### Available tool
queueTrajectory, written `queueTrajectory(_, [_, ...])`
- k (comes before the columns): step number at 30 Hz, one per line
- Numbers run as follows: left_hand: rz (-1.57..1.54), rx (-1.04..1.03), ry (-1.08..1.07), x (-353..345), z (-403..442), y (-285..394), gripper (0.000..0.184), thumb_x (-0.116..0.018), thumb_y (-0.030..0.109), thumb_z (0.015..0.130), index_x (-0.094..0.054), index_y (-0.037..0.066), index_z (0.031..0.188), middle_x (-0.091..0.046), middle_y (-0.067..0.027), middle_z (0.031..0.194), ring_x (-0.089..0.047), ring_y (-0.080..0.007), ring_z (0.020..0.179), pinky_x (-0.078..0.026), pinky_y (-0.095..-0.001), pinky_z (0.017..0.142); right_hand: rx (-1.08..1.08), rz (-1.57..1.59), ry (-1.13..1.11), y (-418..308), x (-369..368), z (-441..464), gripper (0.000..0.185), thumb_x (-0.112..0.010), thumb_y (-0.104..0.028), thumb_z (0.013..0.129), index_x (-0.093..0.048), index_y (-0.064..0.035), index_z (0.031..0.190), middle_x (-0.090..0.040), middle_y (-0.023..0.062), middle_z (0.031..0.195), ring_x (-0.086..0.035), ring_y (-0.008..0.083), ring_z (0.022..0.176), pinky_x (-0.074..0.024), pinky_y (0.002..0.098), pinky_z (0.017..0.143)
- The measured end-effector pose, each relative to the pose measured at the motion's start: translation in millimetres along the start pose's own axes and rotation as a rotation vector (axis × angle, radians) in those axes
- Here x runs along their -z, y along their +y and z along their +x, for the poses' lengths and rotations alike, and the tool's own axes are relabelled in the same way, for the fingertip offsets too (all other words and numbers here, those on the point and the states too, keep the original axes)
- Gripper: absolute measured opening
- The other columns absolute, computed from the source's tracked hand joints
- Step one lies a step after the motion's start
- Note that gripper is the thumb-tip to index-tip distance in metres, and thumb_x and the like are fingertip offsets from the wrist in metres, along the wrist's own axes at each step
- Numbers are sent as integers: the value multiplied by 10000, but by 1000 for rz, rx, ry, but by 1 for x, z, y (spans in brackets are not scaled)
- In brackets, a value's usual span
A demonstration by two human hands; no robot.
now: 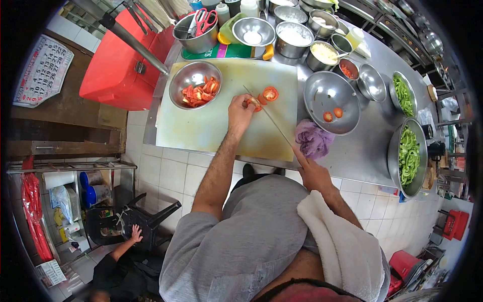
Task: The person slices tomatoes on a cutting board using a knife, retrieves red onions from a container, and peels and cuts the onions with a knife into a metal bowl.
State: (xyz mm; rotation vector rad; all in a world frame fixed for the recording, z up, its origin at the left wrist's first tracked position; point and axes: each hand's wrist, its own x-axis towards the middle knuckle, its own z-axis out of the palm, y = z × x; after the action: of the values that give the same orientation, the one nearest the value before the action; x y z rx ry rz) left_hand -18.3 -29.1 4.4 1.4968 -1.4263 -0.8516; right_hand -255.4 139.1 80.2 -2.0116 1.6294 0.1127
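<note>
My left hand [240,111] has its fingers closed on a piece of tomato [254,104] on the pale cutting board [196,132]. My right hand [315,176] grips a long knife [275,123] near the board's right front edge. Its blade slants across the board, with the far part beside the held tomato. A cut tomato half [270,93] lies face up just beyond the blade. At the board's upper left, a steel bowl [192,73] holds tomato wedges. Right of the board, a wide steel bowl [332,89] contains two tomato pieces.
A crumpled purple mesh [314,139] touches the board's right side. Bowls of sliced green vegetables [409,156] stand far right. Behind are several steel containers and a pot [197,43] with red scissors. At lower left, another person's hand [136,233] rests on a black stool [108,224].
</note>
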Motion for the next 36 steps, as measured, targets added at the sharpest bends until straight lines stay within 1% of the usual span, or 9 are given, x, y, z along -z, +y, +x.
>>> queueTrajectory(7, [-15,1,-30,0,1,-1,197,-633,51,785,-620,7,977,-572,-90,939,-610,-162,761,-513,-274,674,-32,91,-60,-7,-12,35,744,-509,-95,847,-124,-277,1457,-593,270,842,-612,411,743,-482,498,632])
queueTrajectory(10, [-20,0,-22,3,-2,0,186,-630,52,791,-621,3,970,-576,-89,955,-608,-155,753,-512,-272,671,72,249,-20,-11,-3,67,737,-511,-92,849,-124,-237,1458,-602,285,825,-606,422,770,-471,509,679])
queueTrajectory(13, [-83,113,-23,4,-3,-4,199,-625,64,806,-612,0,993,-582,-94,985,-607,-153,746,-511,-273,666,151,333,6,-8,15,66,729,-517,-88,849,-131,-206,1457,-605,284,856,-599,430,805,-456,507,735])
queueTrajectory(15, [-84,95,-25,6,-2,-9,216,-630,77,812,-604,-3,1010,-582,-97,1000,-606,-153,760,-513,-275,671,67,349,-46,-8,18,54,702,-526,-107,878,-145,-232,1455,-581,291,1066,-566,448,964,-441,486,821])
queueTrajectory(19, [-36,23,-47,8,4,-16,260,-641,112,828,-584,-12,1049,-583,-118,1033,-604,-165,818,-514,-280,707,104,414,41,2,1,30,695,-535,-112,877,-162,-226,1452,-572,292,1090,-555,446,995,-441,476,837])
queueTrajectory(21, [-13,-12,31,5,3,-9,280,-654,118,819,-586,-6,1061,-582,-126,1026,-606,-189,841,-516,-297,728,114,348,132,4,-3,20,694,-526,-129,870,-165,-249,1450,-612,204,1015,-592,382,918,-466,468,787])
queueTrajectory(25, [150,-224,60,1,-7,19,369,-683,111,773,-584,13,1114,-579,-151,1026,-610,-270,881,-514,-347,782,17,323,56,4,8,9,689,-531,-132,869,-177,-255,1447,-605,185,1052,-593,366,933,-472,458,782])
queueTrajectory(31, [212,-148,-5,13,0,10,327,-704,68,714,-628,13,1028,-577,-165,1006,-598,-310,899,-517,-356,780,72,221,104,13,3,0,695,-555,-142,869,-187,-256,1449,-602,206,1024,-594,388,883,-474,458,776])
queueTrajectory(36, [173,-94,-42,25,0,12,275,-686,63,719,-650,8,986,-590,-161,966,-611,-298,876,-516,-351,785,64,6,8,7,9,-8,674,-550,-159,866,-215,-267,1441,-588,155,872,-615,333,707,-507,458,596])
